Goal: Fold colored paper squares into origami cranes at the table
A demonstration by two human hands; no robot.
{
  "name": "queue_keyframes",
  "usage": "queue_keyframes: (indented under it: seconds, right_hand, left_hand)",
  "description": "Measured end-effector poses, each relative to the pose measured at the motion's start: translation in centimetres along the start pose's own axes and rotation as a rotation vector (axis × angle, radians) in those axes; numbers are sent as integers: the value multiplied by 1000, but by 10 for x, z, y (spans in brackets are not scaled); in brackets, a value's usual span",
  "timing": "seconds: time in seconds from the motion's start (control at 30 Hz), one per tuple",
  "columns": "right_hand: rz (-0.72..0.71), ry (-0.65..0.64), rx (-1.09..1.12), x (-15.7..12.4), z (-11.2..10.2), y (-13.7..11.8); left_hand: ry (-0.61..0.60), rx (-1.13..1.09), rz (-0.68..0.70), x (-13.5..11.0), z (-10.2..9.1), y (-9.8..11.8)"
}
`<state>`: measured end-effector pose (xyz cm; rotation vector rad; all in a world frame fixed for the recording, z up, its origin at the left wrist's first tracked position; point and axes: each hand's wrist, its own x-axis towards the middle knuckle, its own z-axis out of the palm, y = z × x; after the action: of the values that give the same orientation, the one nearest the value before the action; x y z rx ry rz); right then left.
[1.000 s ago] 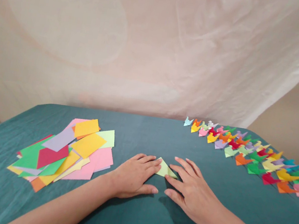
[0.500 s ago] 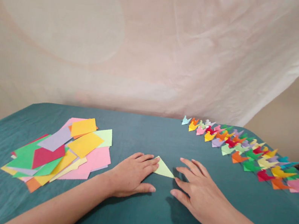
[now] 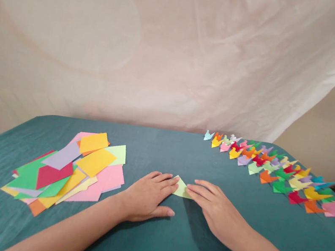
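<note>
While left hand (image 3: 149,195), right hand (image 3: 217,213) press one green triangle (image 3: 181,187), one paper pile (image 3: 67,168) nearby.

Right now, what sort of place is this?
Probably a craft table set up for origami: teal cloth, loose coloured paper squares at left, rows of folded paper figures at right, and the left hand and right hand on a pale green folded triangle.

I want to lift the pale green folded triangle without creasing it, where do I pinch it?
Probably the far tip of the pale green triangle, from above: it lies flat on the teal cloth, and the left hand and right hand cover its sides.
</note>
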<state>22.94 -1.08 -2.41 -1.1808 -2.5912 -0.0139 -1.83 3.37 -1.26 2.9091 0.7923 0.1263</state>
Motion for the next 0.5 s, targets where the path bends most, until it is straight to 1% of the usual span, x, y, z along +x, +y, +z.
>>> queue_keyframes:
  seconds: [0.1,0.2,0.4,0.5]
  right_hand:
    - [-39,-7,4,1,9,-3]
    - [-60,-5,8,2,13,-3]
    - [-55,20,13,2,16,-3]
    - [-41,13,17,4,15,-5]
  left_hand:
    - [-2,11,1,0,1,-1]
    - [5,30,5,-1,2,-1]
    - [87,102,-5,0,0,6]
    - [93,137,-5,1,-1,12]
